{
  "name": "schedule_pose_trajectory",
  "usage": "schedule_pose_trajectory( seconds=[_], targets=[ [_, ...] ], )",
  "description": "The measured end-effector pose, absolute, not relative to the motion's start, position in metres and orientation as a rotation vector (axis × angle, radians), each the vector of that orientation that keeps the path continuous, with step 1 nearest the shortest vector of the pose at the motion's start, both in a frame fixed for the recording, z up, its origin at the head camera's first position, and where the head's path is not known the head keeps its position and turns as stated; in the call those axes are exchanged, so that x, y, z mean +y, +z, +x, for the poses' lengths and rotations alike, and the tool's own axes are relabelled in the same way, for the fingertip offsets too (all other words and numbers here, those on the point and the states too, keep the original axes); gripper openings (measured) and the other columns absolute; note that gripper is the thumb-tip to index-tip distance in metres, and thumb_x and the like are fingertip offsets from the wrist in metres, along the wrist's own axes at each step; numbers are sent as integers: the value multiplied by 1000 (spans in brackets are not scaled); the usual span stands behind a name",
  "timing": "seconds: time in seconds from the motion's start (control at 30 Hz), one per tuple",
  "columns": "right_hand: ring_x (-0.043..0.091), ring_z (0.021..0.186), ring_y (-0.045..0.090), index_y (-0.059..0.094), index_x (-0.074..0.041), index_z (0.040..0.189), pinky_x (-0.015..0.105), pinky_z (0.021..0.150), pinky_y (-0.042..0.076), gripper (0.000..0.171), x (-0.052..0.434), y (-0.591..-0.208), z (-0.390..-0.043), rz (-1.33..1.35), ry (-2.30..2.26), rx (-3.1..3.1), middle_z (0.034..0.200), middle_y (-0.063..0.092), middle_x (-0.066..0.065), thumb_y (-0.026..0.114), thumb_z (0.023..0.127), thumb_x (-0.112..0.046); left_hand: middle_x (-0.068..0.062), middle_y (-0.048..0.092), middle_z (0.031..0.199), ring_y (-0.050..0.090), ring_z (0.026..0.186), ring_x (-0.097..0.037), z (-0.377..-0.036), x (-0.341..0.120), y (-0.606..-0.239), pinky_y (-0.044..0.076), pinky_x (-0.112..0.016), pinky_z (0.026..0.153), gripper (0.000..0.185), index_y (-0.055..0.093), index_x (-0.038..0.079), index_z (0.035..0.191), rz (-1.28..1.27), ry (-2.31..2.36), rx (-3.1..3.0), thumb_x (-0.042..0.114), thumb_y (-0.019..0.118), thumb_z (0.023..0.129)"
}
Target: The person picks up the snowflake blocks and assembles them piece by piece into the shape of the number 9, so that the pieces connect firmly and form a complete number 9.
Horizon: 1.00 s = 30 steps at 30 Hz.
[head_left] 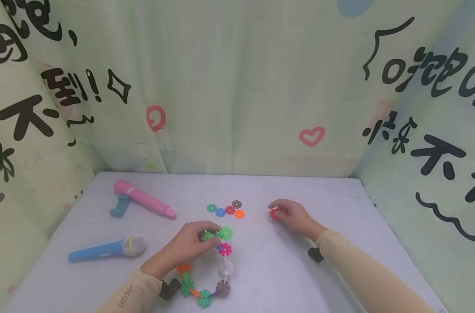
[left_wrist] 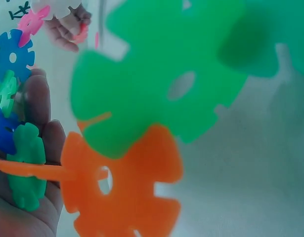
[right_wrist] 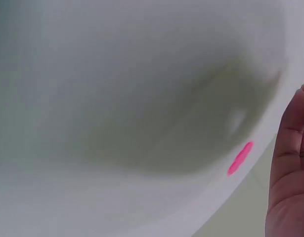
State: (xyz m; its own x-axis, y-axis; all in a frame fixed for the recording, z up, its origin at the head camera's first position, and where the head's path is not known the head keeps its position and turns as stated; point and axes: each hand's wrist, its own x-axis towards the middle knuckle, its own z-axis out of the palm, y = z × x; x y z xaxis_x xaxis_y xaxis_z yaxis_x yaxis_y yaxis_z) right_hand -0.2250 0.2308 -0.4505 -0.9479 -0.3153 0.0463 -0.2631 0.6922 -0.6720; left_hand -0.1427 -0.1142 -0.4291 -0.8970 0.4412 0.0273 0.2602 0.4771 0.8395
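Note:
A ring of linked plastic snowflake discs [head_left: 224, 268] lies on the white table near the front. My left hand [head_left: 211, 234] pinches a green disc [head_left: 207, 236] at the ring's top, next to a lighter green disc [head_left: 225, 233]. The left wrist view shows a large green disc [left_wrist: 161, 84] slotted into an orange disc [left_wrist: 122, 192], with my fingers [left_wrist: 38, 103] at the left among blue and green discs. My right hand [head_left: 278, 211] rests on the table further right and pinches a single red disc [head_left: 274, 213]. In the right wrist view only the palm edge [right_wrist: 290, 173] and a blurred white surface show.
Several loose discs [head_left: 229, 210] lie between the hands, toward the back. A pink toy microphone [head_left: 143, 200] with a teal stand [head_left: 119, 207] and a blue toy microphone [head_left: 104, 250] lie at the left. Printed curtains [head_left: 237, 87] close in the table [head_left: 339, 204] on three sides.

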Motion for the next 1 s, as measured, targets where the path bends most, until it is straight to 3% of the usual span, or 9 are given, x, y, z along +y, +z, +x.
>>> schedule_pose_trajectory(
  seconds=[0.17,0.37,0.5,0.77,0.9,1.0],
  targets=[
    [20,95,62,69,-6,124,34,80,53,31,218,-442,-214,-420,-1250,2682,119,66,6,70,93,-9,1,66,122,58,117,-22,-144,-115,-431,48,-48,96,32,69,13,121,610,1390,2535,29,69,93],
    [21,99,66,69,-7,126,34,84,55,37,204,-436,-202,-417,-1341,2556,118,67,3,73,89,-6,2,67,117,60,113,-22,-144,-115,-431,49,-47,94,30,69,12,119,637,1366,2568,25,71,91],
    [20,96,69,70,-10,124,35,84,55,36,193,-429,-191,-413,-1408,2443,114,68,2,77,89,-15,4,68,116,60,113,-21,-143,-114,-431,49,-47,94,32,70,13,120,624,1375,2565,27,72,91],
    [28,88,70,70,-1,117,35,80,57,24,170,-423,-179,-477,-1497,2345,112,66,18,69,94,-10,4,68,113,60,112,-22,-144,-112,-430,49,-48,95,30,71,13,117,603,1397,2585,31,72,92],
    [19,84,65,72,-7,115,34,76,55,23,170,-434,-184,-550,-1272,2490,96,68,3,69,93,-7,3,68,115,59,116,-23,-144,-112,-429,48,-49,97,31,71,13,117,556,1371,2611,33,71,92],
    [14,86,62,72,-15,116,31,76,55,26,172,-445,-182,-679,-1086,2500,95,66,-7,74,90,-11,2,68,116,58,117,-25,-143,-113,-428,47,-50,98,32,71,13,116,533,1375,2610,34,72,92]
  ],
)
